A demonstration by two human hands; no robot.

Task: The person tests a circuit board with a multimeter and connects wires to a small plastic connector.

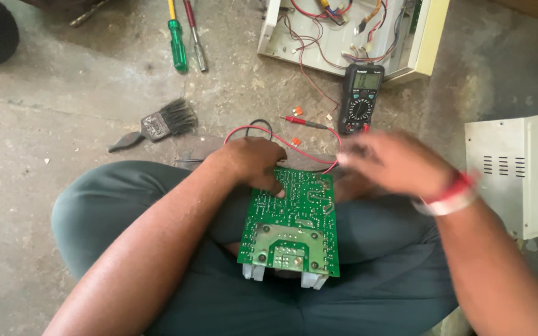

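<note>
**Green board on the lap, meter waiting on the floor**

A person sits cross-legged on the concrete floor (45,124). A green circuit board (291,224) lies on their lap, in the middle of the frame. Its solder side faces up, and two grey blocks show under its near edge.

The left hand (253,163) rests on the far left corner of the board. Its fingers curl down and press there, so it holds the board steady. The right hand (396,165) hangs in the air just right of the board's top edge. It is blurred, so I cannot tell if it is wide, narrow, or holding something. A red and white band sits on that wrist.

A black meter (361,96) lies on the floor just above the hands. Its red wire (269,132) loops round behind the left hand. A red probe (303,122) lies loose on the floor, touching nothing on the board.

So the board looks already out of its case. The open white case (350,31) with loose wires sits at the top of the frame. Checking the board with the probes looks not yet started.

A brush (157,124) lies at the left. A green screwdriver (177,40) lies at the top left. A white box (518,171) stands at the right edge.
</note>
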